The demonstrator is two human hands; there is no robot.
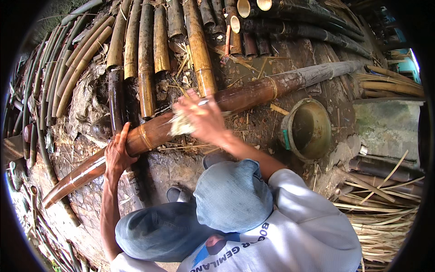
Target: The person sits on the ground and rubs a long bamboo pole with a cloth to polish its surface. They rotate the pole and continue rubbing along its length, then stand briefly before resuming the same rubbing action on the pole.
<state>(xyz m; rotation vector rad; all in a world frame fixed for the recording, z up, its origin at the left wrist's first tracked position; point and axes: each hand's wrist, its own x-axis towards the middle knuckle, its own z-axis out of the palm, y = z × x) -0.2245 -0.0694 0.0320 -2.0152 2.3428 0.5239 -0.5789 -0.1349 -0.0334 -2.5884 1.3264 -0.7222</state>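
Observation:
A long, wet brown bamboo pole (247, 94) lies slantwise before me, from lower left to upper right. My left hand (118, 154) grips its left part, fingers over the top and thumb apart on the near side. Farther right along the pole, my right hand (201, 118) is closed around a pale, fibrous wad (182, 123) pressed to the surface. Motion blurs this hand and the wad, so the wad's exact kind is unclear. Pale rings mark the pole's joints, and its right end looks grey and dull.
A round bucket (286, 136) with murky liquid stands right of my right forearm. Several cut bamboo poles (146, 59) lie beyond the long pole, with dark ones (299, 28) at the far right. Split strips (385, 231) pile up at lower right, beside a concrete block (385, 129).

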